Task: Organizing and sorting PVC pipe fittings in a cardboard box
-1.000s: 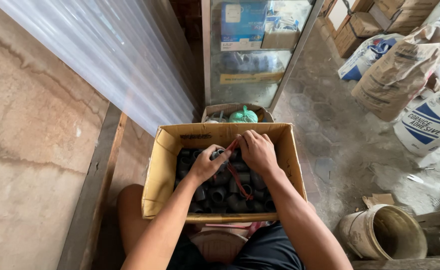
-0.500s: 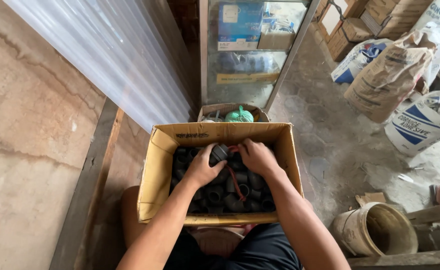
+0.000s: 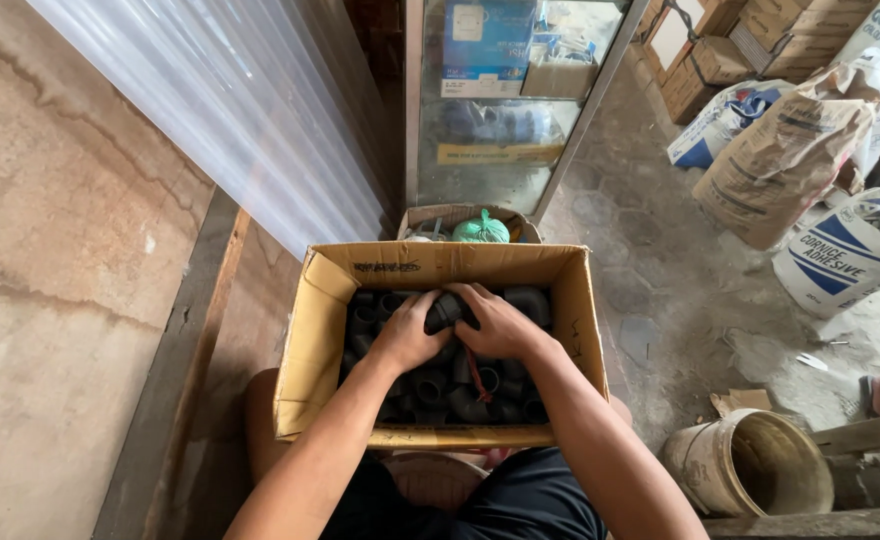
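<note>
I saw both hands, left hand [image 3: 407, 335] and right hand [image 3: 495, 322], with fingers clamped on one black elbow fitting [image 3: 445, 312] inside the cardboard box [image 3: 312, 350], a bucket [image 3: 750, 475] at four o'clock.

We see a cardboard box [image 3: 317, 340] on the person's lap, full of black pipe elbows [image 3: 430, 385]. Both hands are inside it. Left hand [image 3: 407, 335] and right hand [image 3: 500, 322] meet over one black elbow fitting [image 3: 444, 312], fingers wrapped on it from either side. A red strap [image 3: 477, 376] runs down among the fittings just below the right hand. Behind the box we see a smaller box holding a green bag [image 3: 481, 229], then a glass cabinet [image 3: 505, 110]. A clear corrugated sheet [image 3: 230, 100] leans at left. Paper sacks [image 3: 790, 150] lie at right on the floor; a dirty bucket [image 3: 755, 475] lies on its side near the right elbow.
</note>
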